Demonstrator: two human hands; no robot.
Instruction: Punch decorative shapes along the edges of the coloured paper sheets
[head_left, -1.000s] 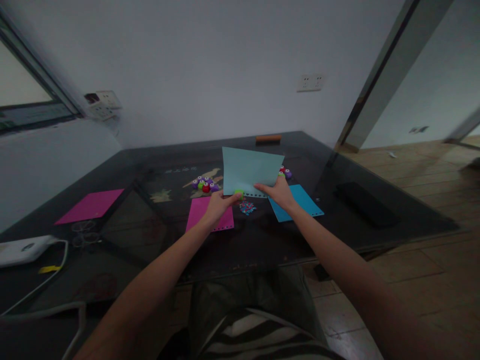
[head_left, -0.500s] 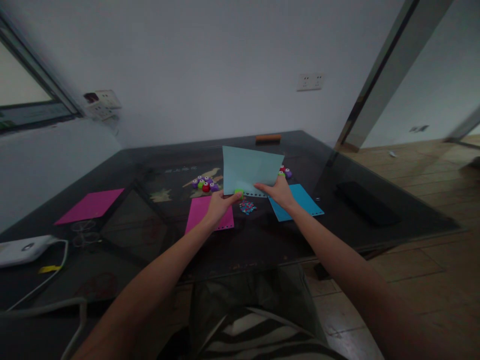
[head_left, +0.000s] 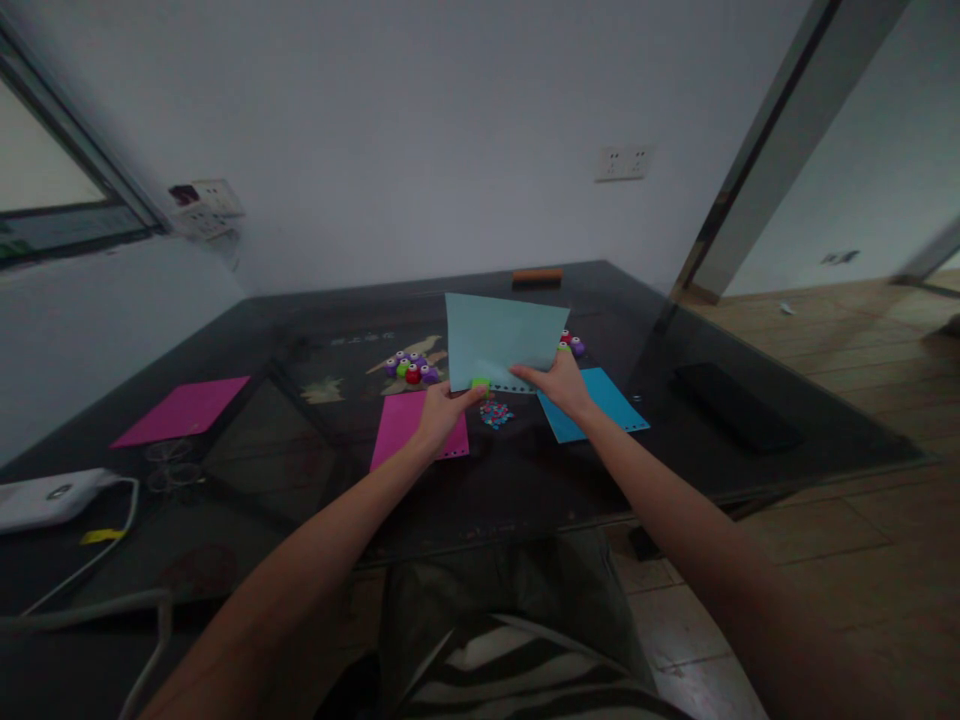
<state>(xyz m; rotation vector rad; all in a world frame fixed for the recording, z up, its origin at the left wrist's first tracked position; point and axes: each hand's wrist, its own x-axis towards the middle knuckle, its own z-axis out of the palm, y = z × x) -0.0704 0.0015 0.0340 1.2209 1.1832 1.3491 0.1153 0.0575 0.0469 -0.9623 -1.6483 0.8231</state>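
Observation:
Between my hands a light blue sheet of paper is held up at a tilt, with a row of small holes along its lower edge. My left hand is closed on a small green hole punch at the left end of that edge. My right hand pinches the sheet near its lower right corner, thumb on the near face; the fingers behind it are hidden. Below the edge lies a little heap of pink and blue paper bits.
A pink sheet with edge holes lies under my left wrist, a blue sheet by my right. Purple, red and green punches cluster left; more punches stand right. Further out are another pink sheet and a black case.
Almost nothing differs. The sheet and both hands have shifted very slightly to the right in view, still holding the same things.

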